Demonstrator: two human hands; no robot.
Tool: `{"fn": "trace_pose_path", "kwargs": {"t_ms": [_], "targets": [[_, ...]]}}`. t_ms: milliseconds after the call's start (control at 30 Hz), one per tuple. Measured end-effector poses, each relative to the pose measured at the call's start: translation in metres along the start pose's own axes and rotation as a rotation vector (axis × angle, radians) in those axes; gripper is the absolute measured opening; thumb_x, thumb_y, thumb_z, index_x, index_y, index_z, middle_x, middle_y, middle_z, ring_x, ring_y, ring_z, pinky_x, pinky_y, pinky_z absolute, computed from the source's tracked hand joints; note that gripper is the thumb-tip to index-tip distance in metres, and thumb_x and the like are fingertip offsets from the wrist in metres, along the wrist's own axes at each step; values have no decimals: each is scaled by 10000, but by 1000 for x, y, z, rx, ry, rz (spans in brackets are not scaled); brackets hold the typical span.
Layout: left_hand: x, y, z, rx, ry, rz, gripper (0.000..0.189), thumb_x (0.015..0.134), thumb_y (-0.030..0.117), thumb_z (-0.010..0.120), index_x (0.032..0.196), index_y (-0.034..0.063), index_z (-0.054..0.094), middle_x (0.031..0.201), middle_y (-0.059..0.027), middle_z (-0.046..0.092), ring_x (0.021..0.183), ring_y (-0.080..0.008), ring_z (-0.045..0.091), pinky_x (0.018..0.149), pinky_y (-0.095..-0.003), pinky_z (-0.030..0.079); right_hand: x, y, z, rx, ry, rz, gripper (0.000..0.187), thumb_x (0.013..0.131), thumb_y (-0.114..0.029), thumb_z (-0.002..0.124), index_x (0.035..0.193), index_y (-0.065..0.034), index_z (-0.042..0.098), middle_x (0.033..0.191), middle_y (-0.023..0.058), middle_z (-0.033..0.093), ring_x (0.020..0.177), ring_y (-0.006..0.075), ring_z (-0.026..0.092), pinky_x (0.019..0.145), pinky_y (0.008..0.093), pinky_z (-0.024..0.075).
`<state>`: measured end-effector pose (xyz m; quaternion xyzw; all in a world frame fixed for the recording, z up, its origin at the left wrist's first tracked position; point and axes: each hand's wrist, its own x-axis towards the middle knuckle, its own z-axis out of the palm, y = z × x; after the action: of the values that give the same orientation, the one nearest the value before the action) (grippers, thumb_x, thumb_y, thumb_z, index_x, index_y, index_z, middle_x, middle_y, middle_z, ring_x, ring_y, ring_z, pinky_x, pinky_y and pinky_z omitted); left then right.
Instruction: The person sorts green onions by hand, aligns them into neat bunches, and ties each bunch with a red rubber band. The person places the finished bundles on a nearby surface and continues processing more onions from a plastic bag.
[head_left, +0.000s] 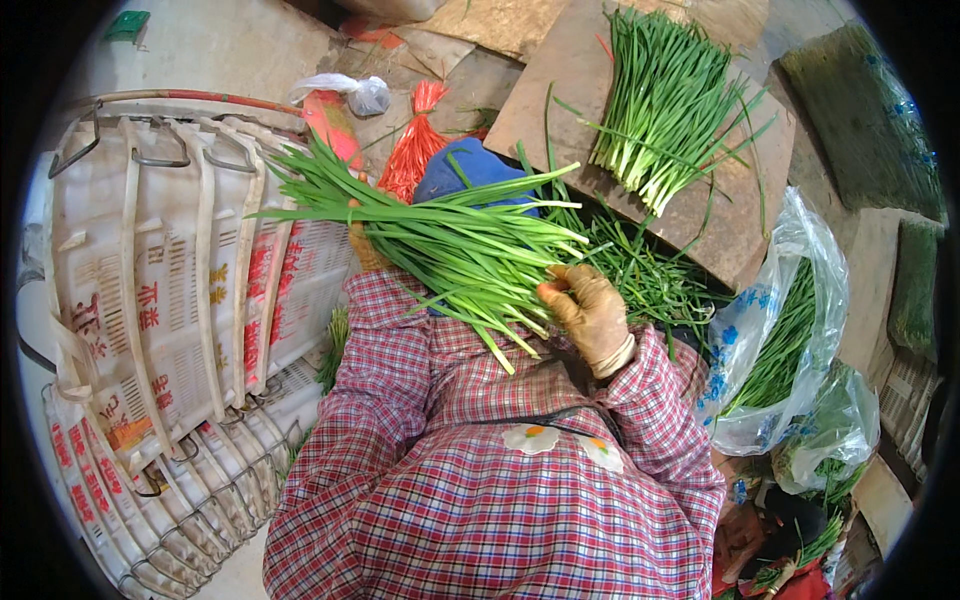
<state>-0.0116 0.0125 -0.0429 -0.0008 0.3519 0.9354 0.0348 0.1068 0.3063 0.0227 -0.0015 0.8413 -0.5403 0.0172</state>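
Note:
A loose bunch of garlic chives (465, 240) lies across in front of me, leafy tips to the left, pale stem ends to the right. My left hand (367, 232), in a tan glove, grips it near the leafy part and is partly hidden by the leaves. My right hand (589, 311), in a worn tan glove with fingertips exposed, touches the stem ends with thumb and fingers; whether it pinches a stem is unclear. A larger pile of chives (660, 105) rests on a brown board (750, 217) ahead to the right.
Stacked white plastic crates (172, 277) stand at left. Red plastic strings (420, 135) hang beside a blue object (469, 172). Loose chive scraps (645, 277) lie below the board. Clear bags (795, 330) of chives and dark green bundles (862, 120) are at right.

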Motion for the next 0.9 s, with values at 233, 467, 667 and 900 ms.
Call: {"fn": "trace_pose_path", "kwargs": {"t_ms": [233,467,667,900], "targets": [[8,-5,7,-389,-236,-145,378,862,274,511,1185,90,440,701,45,391,651,-93,383,616,-272,381,-1,12,7,44,13,92,120,697,-98,704,764,-7,662,664,74,526,656,193,508,595,313,408],[3,-5,10,-349,-123,-98,213,877,322,456,917,125,384,690,22,400,621,-121,387,587,-299,386,-38,79,-45,-704,26,214,188,690,-239,689,683,-56,644,706,94,573,682,273,568,591,382,455],[-5,-8,-20,-183,-16,-30,453,893,308,455,1293,106,387,803,-3,463,721,-156,454,664,-373,454,-49,107,-89,-771,-28,602,455,742,-329,671,1076,-37,573,1029,201,586,940,289,578,746,384,478],[2,-4,-64,-247,-120,-148,441,899,346,433,1306,180,403,970,-38,547,845,-211,526,795,-451,452,24,65,24,1298,-85,567,335,795,-152,656,1077,7,569,920,52,619,826,123,566,751,261,451]]}}
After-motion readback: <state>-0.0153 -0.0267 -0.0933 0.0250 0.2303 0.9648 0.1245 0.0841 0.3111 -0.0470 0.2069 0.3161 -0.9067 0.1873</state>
